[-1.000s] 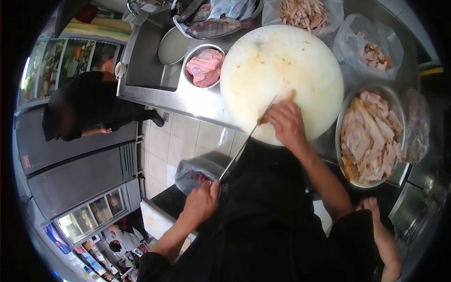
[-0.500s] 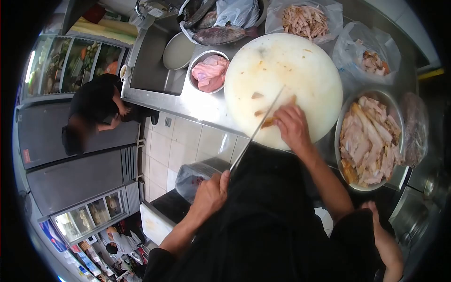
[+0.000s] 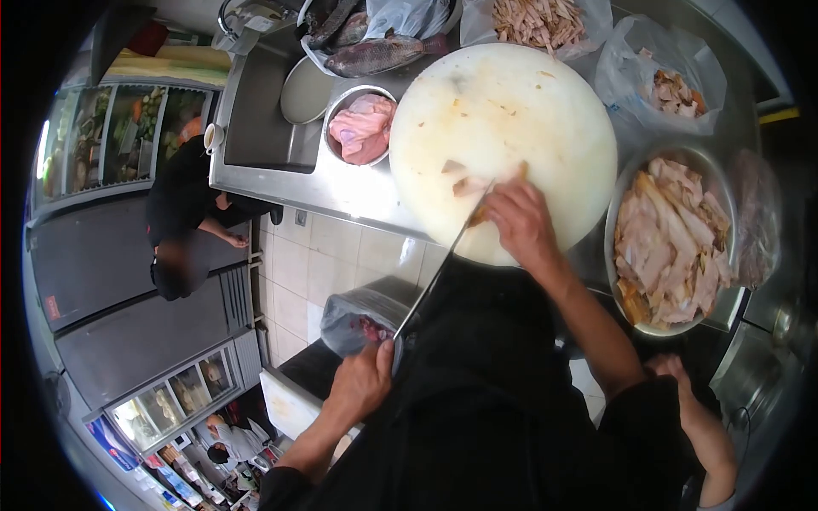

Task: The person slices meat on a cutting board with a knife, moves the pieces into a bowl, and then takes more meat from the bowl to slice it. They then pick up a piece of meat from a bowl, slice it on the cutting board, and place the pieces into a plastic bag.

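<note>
My left hand point(image 3: 362, 381) is wrapped round the handle of a long thin knife point(image 3: 436, 274), whose blade slants up to the right over the near part of a round white cutting board point(image 3: 562, 111). The fingers of my right hand point(image 3: 521, 218) are bent and pressed on a strip of brownish meat point(image 3: 480, 215) beside the blade tip; part of the strip is hidden under them. Small cut pieces point(image 3: 469, 186) lie left of the fingers. Right of the board stands a metal tray of sliced meat point(image 3: 669, 238).
Behind the board are bags of cut meat point(image 3: 538, 24) point(image 3: 675, 92). A bowl of pink meat point(image 3: 361, 128), fish point(image 3: 383, 57) and a sink point(image 3: 260, 119) are left. A bagged bin point(image 3: 354, 324) stands below. Another person's arm point(image 3: 703, 430) is at right; a person point(image 3: 179, 213) stands left.
My left hand has drawn the knife back, down and to the left, so its tip is nearer my right fingers. The view has shifted slightly. The person at left has changed posture.
</note>
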The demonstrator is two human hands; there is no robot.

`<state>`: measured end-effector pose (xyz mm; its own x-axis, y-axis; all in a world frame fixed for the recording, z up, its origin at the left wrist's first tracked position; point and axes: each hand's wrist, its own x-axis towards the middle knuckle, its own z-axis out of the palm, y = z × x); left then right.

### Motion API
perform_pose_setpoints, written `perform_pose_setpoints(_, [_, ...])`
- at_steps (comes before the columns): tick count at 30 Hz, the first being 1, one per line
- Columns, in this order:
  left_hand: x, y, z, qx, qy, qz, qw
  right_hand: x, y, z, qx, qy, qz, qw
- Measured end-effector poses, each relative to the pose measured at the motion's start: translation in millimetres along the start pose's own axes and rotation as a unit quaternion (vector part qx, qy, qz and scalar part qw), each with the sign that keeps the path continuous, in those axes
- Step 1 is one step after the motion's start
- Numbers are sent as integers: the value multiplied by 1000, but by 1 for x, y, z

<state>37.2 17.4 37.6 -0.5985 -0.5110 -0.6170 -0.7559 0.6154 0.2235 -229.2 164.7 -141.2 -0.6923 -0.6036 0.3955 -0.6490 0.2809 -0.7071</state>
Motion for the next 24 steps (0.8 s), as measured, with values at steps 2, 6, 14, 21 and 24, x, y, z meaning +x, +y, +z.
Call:
perform_pose_setpoints(2, [23,-5,21,2,24,47,999,0,0,1,3,-3,-3,1000])
perform_pose_setpoints(6, [58,1,39,-2,59,82,995,1,5,-2,5,-12,-24,1000])
perform_pose_setpoints(14, [41,12,23,-79,54,30,995,11,13,-12,-8,-34,-66,997])
perform_pose_setpoints(21, [24,22,15,-60,25,29,997,10,12,-11,-19,-40,-58,997])
perform_pose_setpoints(24, [10,9,15,-36,29,20,999,11,10,-11,-19,-29,-55,998])
